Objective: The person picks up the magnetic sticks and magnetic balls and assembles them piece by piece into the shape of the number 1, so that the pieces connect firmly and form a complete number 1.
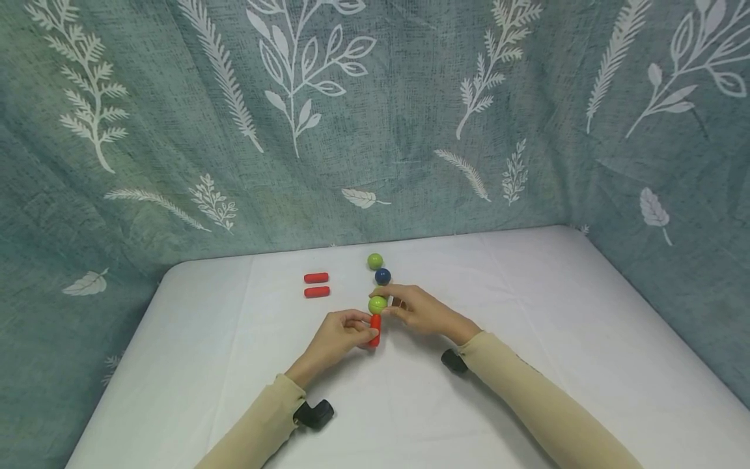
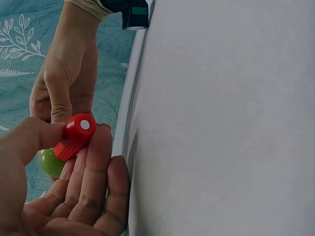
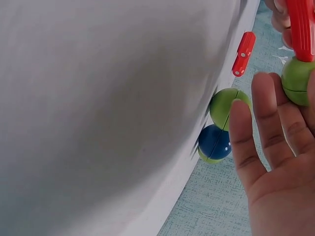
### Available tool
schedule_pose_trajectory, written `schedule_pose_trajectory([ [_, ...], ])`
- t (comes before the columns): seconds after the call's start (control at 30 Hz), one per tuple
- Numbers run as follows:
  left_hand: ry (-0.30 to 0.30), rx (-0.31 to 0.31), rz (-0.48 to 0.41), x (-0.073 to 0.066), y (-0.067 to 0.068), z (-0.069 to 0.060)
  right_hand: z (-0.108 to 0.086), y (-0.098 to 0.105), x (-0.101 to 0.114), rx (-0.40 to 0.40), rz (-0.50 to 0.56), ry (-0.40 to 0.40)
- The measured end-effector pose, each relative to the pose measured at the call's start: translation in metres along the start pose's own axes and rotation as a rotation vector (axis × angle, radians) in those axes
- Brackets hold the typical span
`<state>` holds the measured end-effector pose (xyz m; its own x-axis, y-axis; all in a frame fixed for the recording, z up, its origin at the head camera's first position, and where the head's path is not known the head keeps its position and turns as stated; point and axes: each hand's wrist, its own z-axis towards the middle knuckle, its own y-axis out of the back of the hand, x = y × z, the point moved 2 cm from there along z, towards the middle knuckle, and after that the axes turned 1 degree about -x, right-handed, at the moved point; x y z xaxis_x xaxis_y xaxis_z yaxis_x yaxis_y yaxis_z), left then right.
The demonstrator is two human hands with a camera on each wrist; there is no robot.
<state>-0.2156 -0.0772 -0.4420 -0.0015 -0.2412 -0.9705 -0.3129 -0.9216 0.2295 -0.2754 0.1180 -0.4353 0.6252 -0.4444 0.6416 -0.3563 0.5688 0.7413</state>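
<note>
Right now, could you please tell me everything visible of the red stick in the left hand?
The red stick is short, glossy and plastic-looking, grooved lengthwise, with a pale round spot on its near end. The left hand pinches it above the white table; its far end touches the green ball at the right hand.

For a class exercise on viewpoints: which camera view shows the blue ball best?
The right wrist view: the blue ball appears largest there, its dark seam visible. The head view shows it small; the left wrist view does not show it.
</note>
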Motion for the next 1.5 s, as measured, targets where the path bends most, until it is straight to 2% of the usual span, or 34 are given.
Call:
schedule_pose_trajectory([
  [0.07,-0.009,0.001,-0.004,-0.005,-0.001,-0.003,0.000,0.000,0.000,0.004,0.012,-0.008],
  [0.13,-0.008,0.004,-0.002,-0.004,-0.001,-0.002,0.000,0.001,-0.001,0.007,0.024,-0.013],
  [0.37,0.017,0.002,-0.007,0.019,-0.002,0.012,0.000,0.002,-0.002,0.014,0.071,-0.003],
  [0.53,0.018,0.004,-0.014,0.025,-0.002,0.014,0.000,0.001,-0.003,0.023,0.092,-0.008],
  [0.9,0.010,0.020,-0.032,0.027,-0.002,0.013,-0.001,0.001,-0.007,0.015,0.107,0.023],
  [1.2,-0.014,0.034,-0.009,0.022,-0.002,0.011,-0.002,0.001,-0.006,0.023,0.108,0.033],
  [1.27,-0.022,0.036,0.004,0.027,-0.002,0.013,-0.003,0.001,-0.005,0.022,0.108,0.034],
  [1.5,-0.042,0.035,0.043,0.028,-0.001,0.012,-0.004,0.002,-0.004,0.018,0.118,0.027],
])
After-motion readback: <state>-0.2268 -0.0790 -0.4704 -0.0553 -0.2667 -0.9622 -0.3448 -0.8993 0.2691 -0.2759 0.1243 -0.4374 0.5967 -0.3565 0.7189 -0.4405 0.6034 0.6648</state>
